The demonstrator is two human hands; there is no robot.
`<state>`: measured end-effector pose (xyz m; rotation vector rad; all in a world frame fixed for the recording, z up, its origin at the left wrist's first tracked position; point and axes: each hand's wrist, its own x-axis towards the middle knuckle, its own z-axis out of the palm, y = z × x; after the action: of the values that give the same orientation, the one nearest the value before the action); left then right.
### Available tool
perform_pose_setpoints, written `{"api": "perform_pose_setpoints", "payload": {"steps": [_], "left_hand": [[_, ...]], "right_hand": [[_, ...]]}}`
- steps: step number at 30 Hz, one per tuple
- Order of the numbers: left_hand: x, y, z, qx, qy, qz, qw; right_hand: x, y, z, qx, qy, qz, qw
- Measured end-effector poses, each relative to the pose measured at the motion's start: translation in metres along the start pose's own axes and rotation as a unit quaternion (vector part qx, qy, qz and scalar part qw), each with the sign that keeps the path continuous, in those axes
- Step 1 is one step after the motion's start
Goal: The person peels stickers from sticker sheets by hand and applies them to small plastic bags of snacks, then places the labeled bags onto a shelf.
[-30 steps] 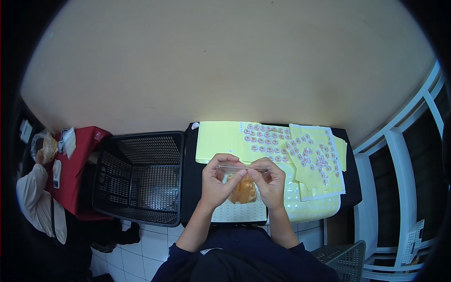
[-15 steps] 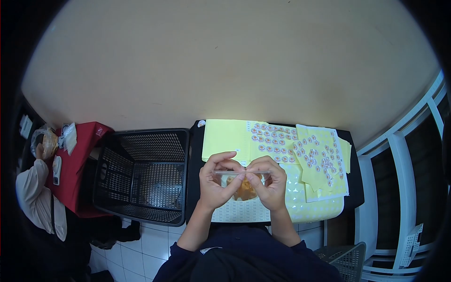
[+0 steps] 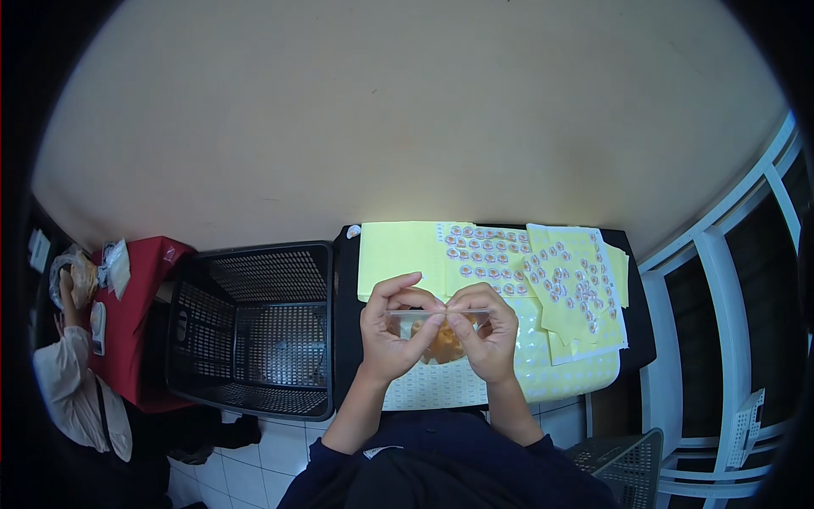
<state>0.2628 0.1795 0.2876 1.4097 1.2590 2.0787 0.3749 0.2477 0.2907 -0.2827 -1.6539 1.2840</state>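
Between my hands is a clear plastic pouch (image 3: pixel 443 346) with orange-brown food pieces inside. My left hand (image 3: pixel 395 327) pinches its top edge between thumb and fingers. On the other side, my right hand (image 3: pixel 483 329) pinches the same edge, and both thumbs meet near the middle. The pouch hangs below the fingers, partly hidden by them. Under it lies a sheet of printed labels (image 3: pixel 432 386). Yellow sticker sheets (image 3: pixel 398 254) with rows of round stickers (image 3: pixel 485 254) spread behind and to the right of my hands.
A black plastic basket (image 3: pixel 246 403) stands left of the black-covered table (image 3: pixel 638 339). Farther left, a person in a light sleeve (image 3: pixel 64 365) handles a plastic bag (image 3: pixel 80 276) at a red-covered table (image 3: pixel 127 356). Another basket (image 3: pixel 623 462) is at the lower right, near white metal bars (image 3: pixel 721 288).
My hands keep their pinch on the pouch's top edge with hardly any movement. The whole view has shifted slightly. At the far left, the other person's arm has moved.
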Motion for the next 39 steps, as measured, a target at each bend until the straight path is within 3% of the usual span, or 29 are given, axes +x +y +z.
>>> {"api": "perform_pose_setpoints", "payload": {"steps": [17, 19, 22, 35, 39], "left_hand": [[0.005, -0.009, -0.001, -0.002, 0.01, 0.017, 1.0], [0.006, -0.007, -0.004, -0.045, 0.015, -0.057, 0.997], [0.008, -0.008, -0.015, 0.009, -0.018, -0.053, 0.998], [-0.016, 0.01, -0.053, 0.04, 0.014, -0.07, 0.997], [-0.022, 0.016, -0.063, -0.026, 0.042, -0.104, 0.993]], "right_hand": [[-0.006, 0.003, 0.004, -0.002, 0.103, 0.035, 0.994], [-0.002, 0.002, 0.003, 0.007, 0.112, 0.035, 0.993], [0.004, 0.003, 0.001, -0.063, 0.119, 0.022, 0.991], [0.006, 0.001, 0.02, -0.06, 0.03, 0.07, 0.995], [0.003, 0.0, 0.036, -0.03, 0.001, 0.054, 0.998]]}}
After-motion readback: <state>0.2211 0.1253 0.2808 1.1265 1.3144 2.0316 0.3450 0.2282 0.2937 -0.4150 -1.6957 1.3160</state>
